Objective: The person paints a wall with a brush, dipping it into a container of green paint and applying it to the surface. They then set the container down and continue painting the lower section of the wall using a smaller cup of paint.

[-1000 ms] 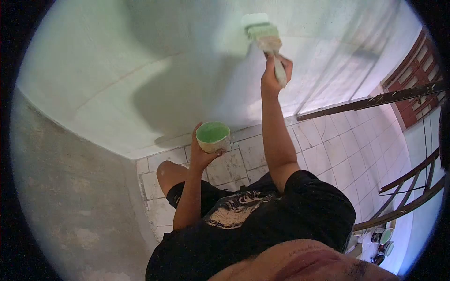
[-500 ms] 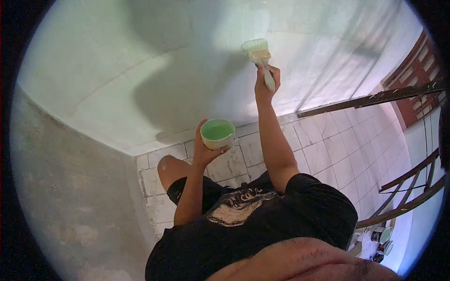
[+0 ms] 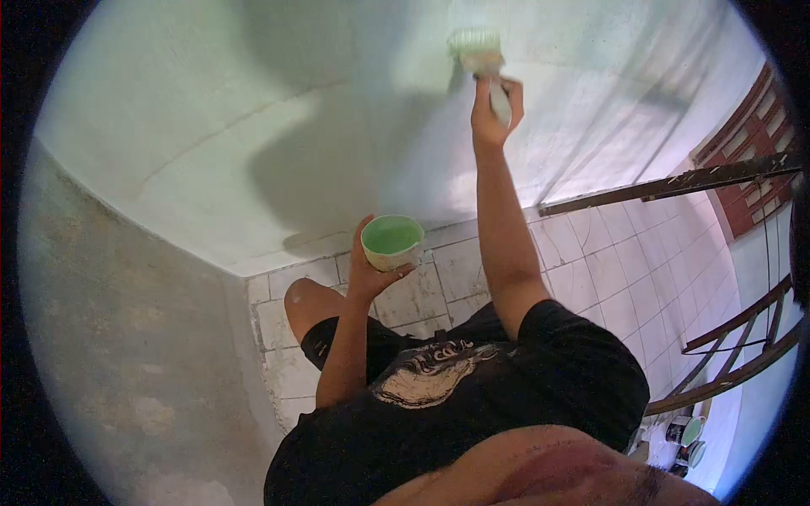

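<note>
My right hand (image 3: 498, 114) grips the handle of a wide paintbrush (image 3: 478, 52), arm stretched up and forward. The pale green bristles are at the painted wall (image 3: 337, 160) near the top of the view, slightly blurred. My left hand (image 3: 369, 268) is wrapped round a small tub of light green paint (image 3: 393, 240), held above the floor in front of my lap. Its thumb lies along the lower side, and the tub's opening faces up. Some fingers behind the tub are hidden.
Bare grey wall (image 3: 135, 354) meets the painted one at the left corner. Below lies a white tiled floor (image 3: 607, 244). A dark beam (image 3: 675, 183) and a curved ladder-like frame (image 3: 726, 371) stand on the right. Paint cans (image 3: 685, 430) sit at lower right, and a red-brown lattice panel (image 3: 751, 160) stands beyond.
My right hand has moved the paintbrush up the wall and slightly to the right. The left hand and the tub have stayed nearly where they were.
</note>
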A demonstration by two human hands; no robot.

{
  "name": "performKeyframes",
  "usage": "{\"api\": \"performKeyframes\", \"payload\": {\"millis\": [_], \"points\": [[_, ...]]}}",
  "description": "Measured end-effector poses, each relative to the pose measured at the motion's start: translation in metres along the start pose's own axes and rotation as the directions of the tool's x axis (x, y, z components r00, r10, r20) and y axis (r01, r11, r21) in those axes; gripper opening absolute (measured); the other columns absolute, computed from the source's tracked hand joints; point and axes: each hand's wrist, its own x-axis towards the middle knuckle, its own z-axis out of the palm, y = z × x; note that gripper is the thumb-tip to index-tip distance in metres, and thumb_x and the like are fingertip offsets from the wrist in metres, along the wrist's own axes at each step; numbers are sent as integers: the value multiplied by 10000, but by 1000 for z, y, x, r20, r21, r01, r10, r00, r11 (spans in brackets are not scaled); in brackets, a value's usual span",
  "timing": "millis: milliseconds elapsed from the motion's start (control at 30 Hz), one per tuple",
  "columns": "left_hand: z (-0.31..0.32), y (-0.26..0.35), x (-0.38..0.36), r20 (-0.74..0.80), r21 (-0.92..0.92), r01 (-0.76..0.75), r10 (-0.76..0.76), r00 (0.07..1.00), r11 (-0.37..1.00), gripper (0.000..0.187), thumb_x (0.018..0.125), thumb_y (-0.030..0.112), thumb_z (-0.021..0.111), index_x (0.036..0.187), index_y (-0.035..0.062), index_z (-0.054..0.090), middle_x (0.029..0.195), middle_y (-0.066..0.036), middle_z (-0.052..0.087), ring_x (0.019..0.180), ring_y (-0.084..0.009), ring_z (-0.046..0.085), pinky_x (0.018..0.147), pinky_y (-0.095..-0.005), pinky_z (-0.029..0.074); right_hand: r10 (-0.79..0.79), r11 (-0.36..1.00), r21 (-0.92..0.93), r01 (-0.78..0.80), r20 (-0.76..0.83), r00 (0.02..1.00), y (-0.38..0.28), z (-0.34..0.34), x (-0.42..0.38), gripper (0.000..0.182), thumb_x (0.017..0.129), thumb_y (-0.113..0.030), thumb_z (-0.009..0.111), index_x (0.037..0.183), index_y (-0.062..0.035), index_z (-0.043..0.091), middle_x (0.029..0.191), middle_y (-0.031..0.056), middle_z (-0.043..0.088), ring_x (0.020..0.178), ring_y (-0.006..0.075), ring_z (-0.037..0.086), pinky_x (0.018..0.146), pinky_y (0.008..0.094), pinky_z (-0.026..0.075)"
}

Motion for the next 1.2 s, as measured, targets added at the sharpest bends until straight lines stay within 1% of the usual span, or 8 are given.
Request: {"api": "performKeyframes", "payload": {"millis": [67,167,367,567,633,867,1033,1200], "points": [[0,-5,-1,16,-24,35,-34,999,999,1079,527,194,897,1373,45,245,1188,-123,536,1102,-239,542,936,-371,457,-24,1000,15,24,-5,1000,14,-20,-30,93,834,-59,639,808,-5,568,706,80,608,628,96,541,603,230,466],[-3,-11,-1,56,5,28,-28,998,1000,1091,521,196,901,1377,50,240,1193,-125,533,1106,-240,540,939,-377,457,194,980,-68,-189,73,978,15,-40,-47,129,836,-15,613,930,30,536,864,120,614,794,153,610,720,270,510],[4,1,-2,38,27,31,-32,999,999,1074,516,193,899,1368,38,264,1183,-127,539,1099,-233,544,929,-369,459,478,816,357,-456,29,878,-12,-42,1,213,854,-5,563,1042,38,472,951,194,590,849,228,621,765,362,554],[13,-3,-3,81,51,-46,42,996,998,1086,503,191,905,1365,19,267,1172,-123,546,1096,-223,545,930,-360,456,128,944,301,-136,48,991,-33,2,44,157,835,-31,615,926,20,499,848,127,605,778,171,620,717,303,538],[15,-7,-2,99,2,-3,3,995,1000,1091,502,204,907,1366,21,267,1169,-127,546,1091,-228,547,927,-365,457,-59,998,18,58,76,995,-12,5,33,166,828,-84,657,796,-27,504,674,54,580,614,96,544,554,241,450],[13,-25,-8,66,63,5,-9,998,998,1083,499,260,908,1356,27,289,1166,-132,556,1094,-253,553,930,-381,450,207,966,-183,-181,138,969,53,-56,-91,196,828,-109,659,768,-29,490,667,82,596,622,114,591,566,253,471],[10,-29,-9,102,101,32,-43,994,994,1077,502,321,901,1348,28,301,1173,-144,556,1114,-258,542,947,-380,433,586,806,51,-590,68,807,33,-85,-118,172,837,-88,641,792,-20,489,683,100,615,644,133,624,575,270,499],[10,-28,-9,100,136,38,-52,994,990,1097,492,327,904,1353,29,293,1165,-143,561,1112,-260,541,952,-382,427,545,821,-264,-506,102,832,32,-45,-71,129,810,-72,586,755,-17,484,678,97,599,609,151,604,556,285,491]]}}
